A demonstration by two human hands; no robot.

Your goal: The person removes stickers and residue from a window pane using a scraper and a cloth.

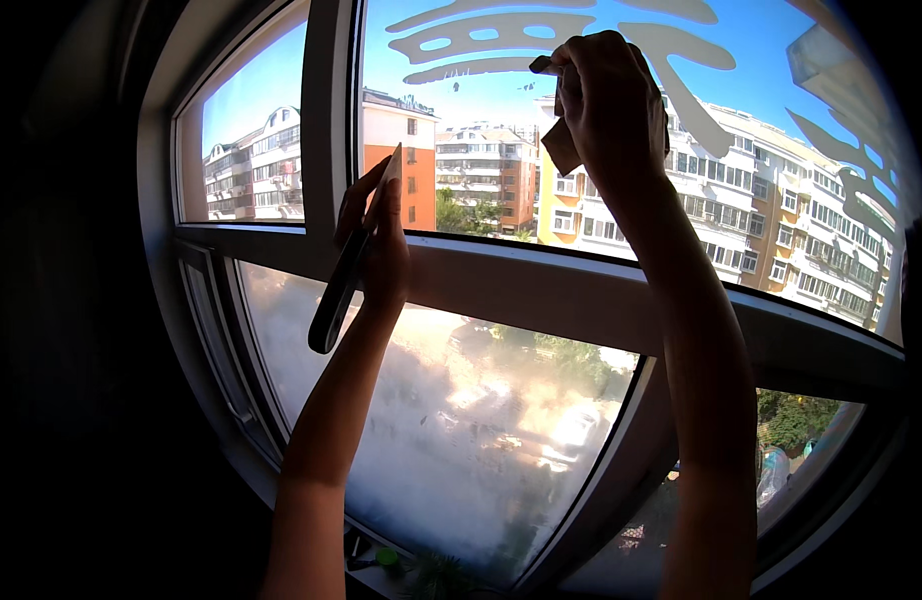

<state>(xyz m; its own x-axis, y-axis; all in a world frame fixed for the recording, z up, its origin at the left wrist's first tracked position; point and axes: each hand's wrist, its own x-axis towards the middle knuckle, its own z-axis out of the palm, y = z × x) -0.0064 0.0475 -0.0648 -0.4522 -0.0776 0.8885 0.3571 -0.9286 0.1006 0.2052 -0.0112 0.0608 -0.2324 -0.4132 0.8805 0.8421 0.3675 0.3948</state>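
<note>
Head view, looking up at a window. The left hand (pixel 376 235) is raised before the upper pane (pixel 501 130), near that pane's lower left corner, just above the horizontal frame bar (pixel 541 290). Its fingers are closed around a long scraper (pixel 349 265): a dark handle that runs down and to the left below the palm, and a pale blade end that rises above the fingertips toward the glass. The tool lies slanted, handle low and blade high, with the thumb along its near side. Whether the blade tip touches the glass cannot be told.

The right hand (pixel 606 100) is higher, near the top edge of the same pane, to the right of the vertical frame post (pixel 333 110). It is closed into a fist on a brownish piece of sheet (pixel 559 145), one corner of which hangs out below the knuckles on the hand's left side; a small part also shows above the fingers. The fist sits over a pale cut-out decoration (pixel 481 45) stuck on the glass, whose broad strokes spread left and right of it along the top edge. More pale strokes run down the pane's right edge.

Below the frame bar, the lower pane (pixel 461 430) is hazy and whitish. Apartment blocks (pixel 771 200) and blue sky show through the upper glass. Both forearms rise from the lower edge.
</note>
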